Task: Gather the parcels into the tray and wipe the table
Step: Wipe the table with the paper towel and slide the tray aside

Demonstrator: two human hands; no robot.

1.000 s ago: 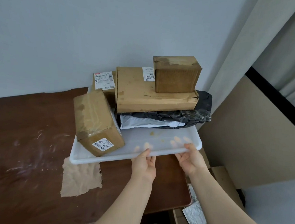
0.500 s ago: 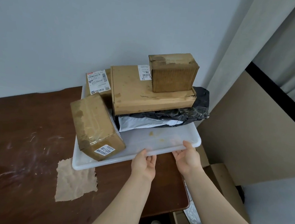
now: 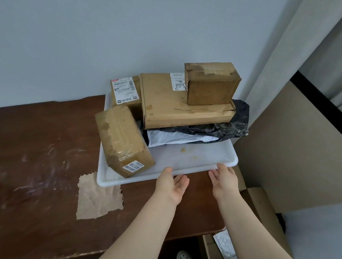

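A white tray (image 3: 194, 161) lies flat on the brown table (image 3: 31, 149) in the far right corner by the wall. It holds a taped brown box (image 3: 122, 142) at its left front, a labelled box (image 3: 126, 91) behind, and a black and white poly bag (image 3: 206, 132) under a wide flat carton (image 3: 178, 103) with a small box (image 3: 210, 85) on top. My left hand (image 3: 172, 184) and my right hand (image 3: 224, 180) are at the tray's near rim, fingers straight and relaxed, holding nothing.
A torn brown paper scrap (image 3: 97, 197) lies on the table just left of the tray's near corner. White smears mark the tabletop on the left. Cardboard boxes (image 3: 261, 214) and a silver bag (image 3: 226, 250) sit on the floor at right. A beige panel stands right.
The tray has come down flat onto the table and slid toward the wall. Both hands have let go of its near rim and opened.
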